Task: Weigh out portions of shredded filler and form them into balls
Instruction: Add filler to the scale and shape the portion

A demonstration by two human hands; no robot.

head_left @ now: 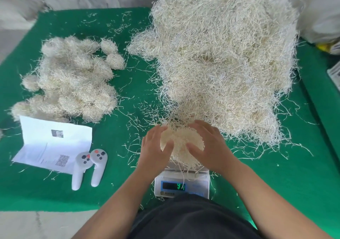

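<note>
Head view: finished balls (70, 78) heaped upper left; left hand (156, 146) and right hand (209, 145) cup portion (181, 141) over scale (182, 183); large filler pile (220, 55) remains.

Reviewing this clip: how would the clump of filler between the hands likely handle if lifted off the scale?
The clump looks light and springy, a loose tangle of thin strands. It would probably shed bits, since strays hang over the scale and litter the mat. Both hands cupping it suggests it sags.

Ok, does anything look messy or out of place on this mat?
Yes. Loose strands of filler lie scattered across the green mat, thickest between the big pile and the balls. A few hang over the scale.
</note>
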